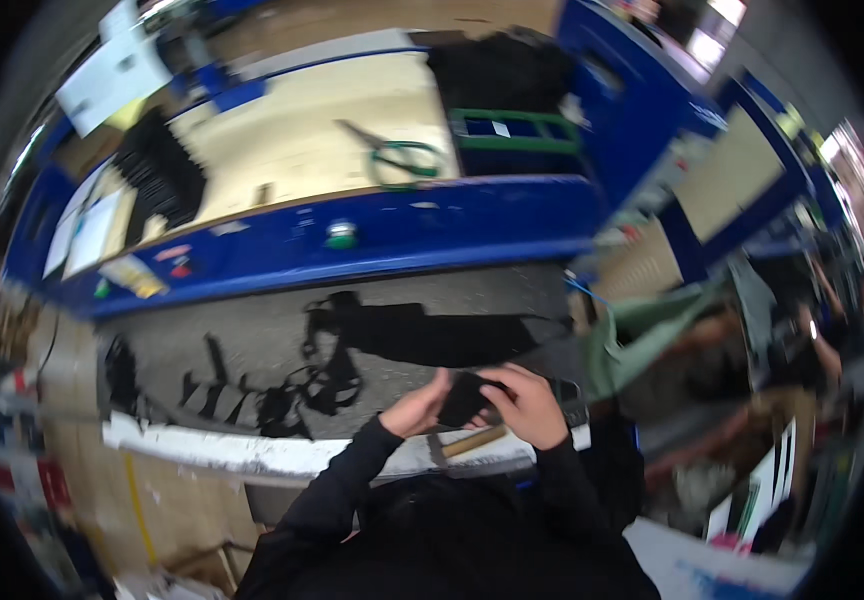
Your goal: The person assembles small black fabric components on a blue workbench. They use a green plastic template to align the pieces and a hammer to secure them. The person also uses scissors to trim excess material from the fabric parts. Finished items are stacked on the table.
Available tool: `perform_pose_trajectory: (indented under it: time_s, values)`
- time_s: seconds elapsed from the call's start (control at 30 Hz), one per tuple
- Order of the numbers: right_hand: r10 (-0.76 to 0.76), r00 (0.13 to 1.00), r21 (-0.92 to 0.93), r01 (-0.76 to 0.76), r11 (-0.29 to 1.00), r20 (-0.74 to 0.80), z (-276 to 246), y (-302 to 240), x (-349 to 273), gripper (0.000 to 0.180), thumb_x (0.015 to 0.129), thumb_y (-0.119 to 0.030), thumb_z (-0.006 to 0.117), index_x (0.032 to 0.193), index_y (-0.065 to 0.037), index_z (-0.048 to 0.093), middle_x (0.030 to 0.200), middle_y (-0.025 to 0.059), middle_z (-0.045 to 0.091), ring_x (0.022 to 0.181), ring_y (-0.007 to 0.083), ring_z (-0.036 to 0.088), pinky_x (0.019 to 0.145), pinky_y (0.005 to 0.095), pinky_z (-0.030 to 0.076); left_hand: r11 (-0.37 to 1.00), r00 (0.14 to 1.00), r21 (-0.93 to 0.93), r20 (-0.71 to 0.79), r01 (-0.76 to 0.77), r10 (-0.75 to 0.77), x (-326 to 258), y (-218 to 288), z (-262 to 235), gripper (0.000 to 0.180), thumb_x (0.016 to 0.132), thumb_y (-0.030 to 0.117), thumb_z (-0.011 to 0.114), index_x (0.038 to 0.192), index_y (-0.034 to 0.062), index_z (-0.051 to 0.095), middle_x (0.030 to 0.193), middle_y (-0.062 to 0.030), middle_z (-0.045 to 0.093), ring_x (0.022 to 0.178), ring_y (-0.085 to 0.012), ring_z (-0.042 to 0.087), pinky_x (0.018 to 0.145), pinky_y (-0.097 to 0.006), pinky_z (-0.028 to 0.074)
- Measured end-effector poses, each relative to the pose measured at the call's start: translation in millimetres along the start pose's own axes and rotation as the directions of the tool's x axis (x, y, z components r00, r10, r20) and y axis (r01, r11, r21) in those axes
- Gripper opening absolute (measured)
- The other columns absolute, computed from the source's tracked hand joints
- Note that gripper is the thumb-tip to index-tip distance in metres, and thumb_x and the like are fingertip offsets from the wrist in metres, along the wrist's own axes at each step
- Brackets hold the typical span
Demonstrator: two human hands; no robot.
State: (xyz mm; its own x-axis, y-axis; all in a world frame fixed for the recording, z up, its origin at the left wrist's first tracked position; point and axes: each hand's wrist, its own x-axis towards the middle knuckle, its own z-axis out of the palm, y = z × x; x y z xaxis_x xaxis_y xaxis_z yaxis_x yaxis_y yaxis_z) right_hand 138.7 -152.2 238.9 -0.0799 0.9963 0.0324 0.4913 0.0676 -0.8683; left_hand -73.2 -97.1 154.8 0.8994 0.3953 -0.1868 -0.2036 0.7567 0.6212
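Note:
Between my two hands is a small piece of black material (463, 400), apparently cloth, held over the near edge of the grey worktable (472, 290). My left hand (418, 407) grips its left side with the thumb up. Curled over the right side is my right hand (532, 404), its fingers at the upper edge of the piece. Just below the hands lies a tool with a wooden handle (473, 442); its head is mostly hidden. Beyond them, a long black cloth piece (422, 336) is spread on the table. Thin black cut-out scraps (297, 392) trail off leftward.
Past the table runs a blue raised ledge (352, 240) with a pale board (302, 120). Green-handled scissors (402, 162) and a stack of black pieces (162, 165) lie on it. A green-rimmed tray (517, 130) sits at its right. Light green cloth (642, 335) hangs beside the table.

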Motion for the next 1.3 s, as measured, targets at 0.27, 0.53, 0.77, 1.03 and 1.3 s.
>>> perform_pose_trajectory:
  time_s: [0.27, 0.53, 0.77, 1.03, 1.3]
  values:
    - [0.229, 0.972, 0.162, -0.218, 0.962, -0.055, -23, 4, -27, 0.019, 0.092, -0.008, 0.069, 0.109, 0.000, 0.065, 0.098, 0.0130, 0.072, 0.074, 0.0231, 0.074, 0.068, 0.0323, 0.056, 0.987, 0.985, 0.067, 0.080, 0.146, -0.151, 34, 10, 21, 0.079, 0.106, 0.062, 0.015, 0.146, -0.0011, 0.040, 0.135, -0.0194, 0.059, 0.120, -0.0283, 0.065, 0.106, -0.038, 0.052]
    - [0.307, 0.934, 0.192, -0.272, 0.943, -0.185, -15, 15, -37, 0.018, 0.092, -0.010, 0.070, 0.107, -0.001, 0.065, 0.093, 0.0132, 0.073, 0.068, 0.0211, 0.073, 0.062, 0.0313, 0.055, 0.972, 0.998, 0.228, 0.030, 0.053, -0.061, 38, -14, 29, 0.040, 0.110, 0.028, 0.047, 0.137, -0.0014, 0.050, 0.123, -0.0150, 0.066, 0.113, -0.0238, 0.068, 0.099, -0.036, 0.054]
    - [-0.014, 0.990, -0.308, -0.031, 0.951, -0.143, 3, 34, -55, 0.036, 0.087, -0.018, 0.074, 0.121, -0.009, 0.071, 0.114, 0.0124, 0.061, 0.105, 0.0337, 0.056, 0.091, 0.0418, 0.047, 0.997, 0.998, -0.063, -0.039, 0.053, -0.056, 16, -59, 18, 0.040, 0.110, 0.023, 0.045, 0.139, -0.0043, 0.045, 0.127, -0.0238, 0.062, 0.114, -0.0337, 0.067, 0.103, -0.044, 0.053]
    - [0.026, 0.972, -0.292, -0.095, 0.952, -0.232, 18, 143, -79, 0.034, 0.092, -0.017, 0.065, 0.125, -0.011, 0.068, 0.113, 0.0144, 0.065, 0.104, 0.0369, 0.059, 0.094, 0.0475, 0.047, 0.876, 0.981, -0.441, 0.108, 0.195, -0.164, -25, -106, 9, 0.067, 0.100, 0.013, 0.063, 0.157, 0.0141, 0.027, 0.121, -0.0137, 0.054, 0.111, -0.0272, 0.063, 0.102, -0.046, 0.051]
    - [0.248, 0.939, -0.446, -0.333, 0.831, -0.240, -54, 245, -84, 0.027, 0.085, -0.004, 0.065, 0.111, -0.012, 0.070, 0.102, 0.0196, 0.063, 0.097, 0.0439, 0.061, 0.086, 0.0500, 0.051, 0.871, 0.977, -0.448, 0.027, 0.201, -0.211, -38, -115, 1, 0.052, 0.096, 0.003, 0.065, 0.138, 0.0160, 0.037, 0.112, -0.0148, 0.057, 0.094, -0.0291, 0.069, 0.089, -0.045, 0.057]
